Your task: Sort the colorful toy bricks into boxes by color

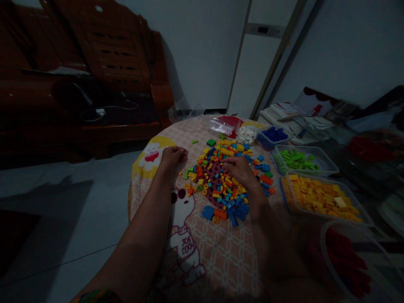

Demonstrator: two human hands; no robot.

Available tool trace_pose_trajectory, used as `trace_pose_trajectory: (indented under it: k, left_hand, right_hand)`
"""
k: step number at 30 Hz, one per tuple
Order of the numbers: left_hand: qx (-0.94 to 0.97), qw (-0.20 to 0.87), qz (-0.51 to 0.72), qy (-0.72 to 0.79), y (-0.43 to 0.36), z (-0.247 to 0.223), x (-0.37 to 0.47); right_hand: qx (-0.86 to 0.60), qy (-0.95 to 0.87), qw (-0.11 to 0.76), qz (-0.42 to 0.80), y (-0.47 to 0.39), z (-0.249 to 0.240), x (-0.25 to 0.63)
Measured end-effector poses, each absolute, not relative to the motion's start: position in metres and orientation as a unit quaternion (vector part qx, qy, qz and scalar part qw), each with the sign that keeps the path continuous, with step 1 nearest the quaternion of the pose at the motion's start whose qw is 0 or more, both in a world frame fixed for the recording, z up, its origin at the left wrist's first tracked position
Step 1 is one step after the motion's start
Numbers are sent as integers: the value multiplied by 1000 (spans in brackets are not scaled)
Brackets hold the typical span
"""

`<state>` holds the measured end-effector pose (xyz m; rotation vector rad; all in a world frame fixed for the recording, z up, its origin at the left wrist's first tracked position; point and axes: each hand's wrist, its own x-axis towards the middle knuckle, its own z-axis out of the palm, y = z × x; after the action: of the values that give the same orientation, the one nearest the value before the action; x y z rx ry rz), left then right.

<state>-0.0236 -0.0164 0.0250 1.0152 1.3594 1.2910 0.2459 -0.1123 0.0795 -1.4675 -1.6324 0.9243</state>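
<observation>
A loose heap of colourful building bricks point(229, 182) covers the middle of a round table. My left hand point(173, 157) rests at the heap's left side, over the patterned cloth, with its fingers curled together; whether anything is in them is too dark to make out. Over the heap, my right hand point(240, 169) reaches in from the right with thumb and fingertips close together among the bricks. Any small piece in that pinch cannot be made out. Dark reddish studded pieces point(215, 171) show between the bricks, and a green brick point(211, 142) lies at the far edge.
Along the right stand tubs of blue point(274, 134), light green point(296, 160), yellow point(325, 195) and red pieces point(345, 263). White pieces point(246, 134) and a clear plastic tray point(224, 125) lie at the back. A wooden bench point(123, 54) stands far left.
</observation>
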Motion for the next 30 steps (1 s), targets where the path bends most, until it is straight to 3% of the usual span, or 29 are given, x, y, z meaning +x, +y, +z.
trace_pose_trajectory:
  k: [5,12,16,23,30]
  left_hand:
    - [416,484,541,548,-21,28,-22]
    - [397,490,538,560,-21,30,-21]
    - [396,489,546,553,-18,26,-21]
    - [399,493,539,555,-18,27,-22]
    - [414,481,542,550,-16,25,-22]
  right_hand:
    - [-587,-626,382,342,-109,80,254]
    - [-641,-511,491,296,-104,84,294]
    - [-677,-458,510,269,-107,90,312]
    - [-734,-457,440,241,-110,88,323]
    - [-702,-558,378,231,-103,69,318]
